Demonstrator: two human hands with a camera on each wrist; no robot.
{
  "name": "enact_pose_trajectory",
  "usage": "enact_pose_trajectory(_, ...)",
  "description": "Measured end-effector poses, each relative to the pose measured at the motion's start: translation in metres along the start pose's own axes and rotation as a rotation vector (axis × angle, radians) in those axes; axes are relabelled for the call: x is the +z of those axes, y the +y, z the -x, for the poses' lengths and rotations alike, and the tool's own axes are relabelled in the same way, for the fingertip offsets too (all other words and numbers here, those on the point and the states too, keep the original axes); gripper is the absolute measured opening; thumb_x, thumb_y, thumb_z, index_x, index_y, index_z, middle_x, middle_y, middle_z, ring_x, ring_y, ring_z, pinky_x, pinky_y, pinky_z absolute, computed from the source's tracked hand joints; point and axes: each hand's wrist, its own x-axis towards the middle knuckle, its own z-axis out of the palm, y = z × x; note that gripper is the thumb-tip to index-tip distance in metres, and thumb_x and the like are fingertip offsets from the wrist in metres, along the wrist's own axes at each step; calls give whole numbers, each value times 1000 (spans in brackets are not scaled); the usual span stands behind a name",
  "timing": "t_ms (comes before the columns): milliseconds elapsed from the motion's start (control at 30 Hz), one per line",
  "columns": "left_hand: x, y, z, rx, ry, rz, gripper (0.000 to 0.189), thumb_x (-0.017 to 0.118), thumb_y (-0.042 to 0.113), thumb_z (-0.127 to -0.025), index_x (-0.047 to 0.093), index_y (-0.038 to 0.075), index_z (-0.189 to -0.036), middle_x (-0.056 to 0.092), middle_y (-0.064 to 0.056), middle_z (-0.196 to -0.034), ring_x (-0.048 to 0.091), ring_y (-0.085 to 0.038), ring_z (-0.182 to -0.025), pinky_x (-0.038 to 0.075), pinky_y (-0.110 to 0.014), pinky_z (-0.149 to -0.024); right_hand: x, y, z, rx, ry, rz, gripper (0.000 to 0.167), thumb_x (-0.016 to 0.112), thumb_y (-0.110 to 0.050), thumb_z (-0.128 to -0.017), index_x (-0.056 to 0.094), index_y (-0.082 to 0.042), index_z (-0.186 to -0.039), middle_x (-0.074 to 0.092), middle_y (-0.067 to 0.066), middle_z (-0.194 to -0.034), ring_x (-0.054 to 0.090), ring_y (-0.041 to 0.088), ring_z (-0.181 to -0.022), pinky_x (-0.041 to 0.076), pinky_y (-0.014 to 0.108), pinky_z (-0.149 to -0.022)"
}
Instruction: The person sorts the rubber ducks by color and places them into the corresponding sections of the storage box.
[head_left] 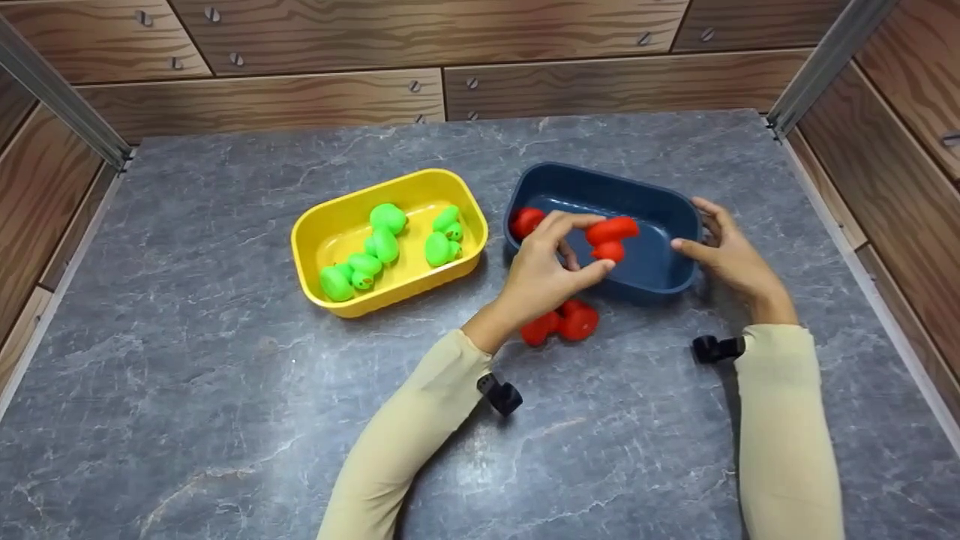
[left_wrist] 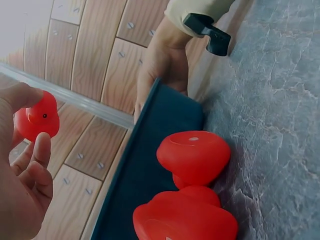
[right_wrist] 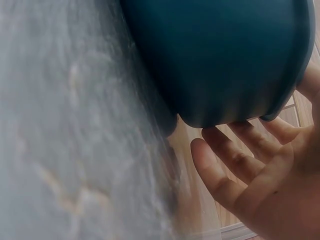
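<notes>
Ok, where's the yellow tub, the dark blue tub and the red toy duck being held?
Yellow tub [head_left: 410, 261]: head view, on its bare inside bottom.
Dark blue tub [head_left: 652, 257]: head view, on its bare inside bottom.
Held red toy duck [head_left: 613, 232]: head view, on its body.

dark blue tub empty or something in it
Not empty: the dark blue tub has a red duck inside, near its left end.

Left fingers [head_left: 576, 220] in a pinch, right fingers [right_wrist: 235, 156] slightly apart

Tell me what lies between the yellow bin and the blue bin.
Only a bare strip of grey tabletop lies between the yellow bin and the blue bin, as the head view shows.
</notes>
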Motion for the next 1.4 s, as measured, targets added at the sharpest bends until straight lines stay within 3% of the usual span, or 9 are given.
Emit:
enact_pose_trajectory(267,4,-6,-5,-42,35,34,46,78,22,-81,62,12,-123,59,-5,-108,48,-5,-60,45,-16,-60,1,-1,-1,-2,-3,2,84,64,-28,-93,8,-24,-155,10,15,-162,26,36,-142,44,9,-84)
enact_pose_trajectory(600,13,0,-12,-76,73,128,47,79,20,-80,63,9,-122,59,-6,-110,45,-3,-59,42,-15,-57,1,0,0,-10,20,30,83,63,-29,-93,9,-23,-155,15,17,-160,34,29,-136,45,9,-84)
enact_pose_trajectory(933,17,2,-18,-171,94,55,45,79,24,-80,64,15,-121,60,-2,-111,45,-4,-58,41,-15,-56,2,0,0,-5,9,-6,83,64,-27,-93,8,-23,-155,13,16,-161,35,25,-135,46,10,-84)
enact_pose_trajectory(1067,18,0,-20,-198,111,20,45,79,25,-79,64,16,-121,60,0,-111,46,-5,-58,41,-15,-55,3,1,1,-8,4,-30,83,65,-25,-92,10,-22,-155,13,16,-161,37,21,-131,47,11,-84)
enact_pose_trajectory(1400,14,-8,-27,-247,135,-46,45,79,27,-80,64,20,-121,59,3,-110,48,-5,-61,42,-16,-56,1,2,-1,-12,-4,-76,83,65,-20,-93,10,-22,-155,9,14,-162,32,25,-136,46,10,-84)
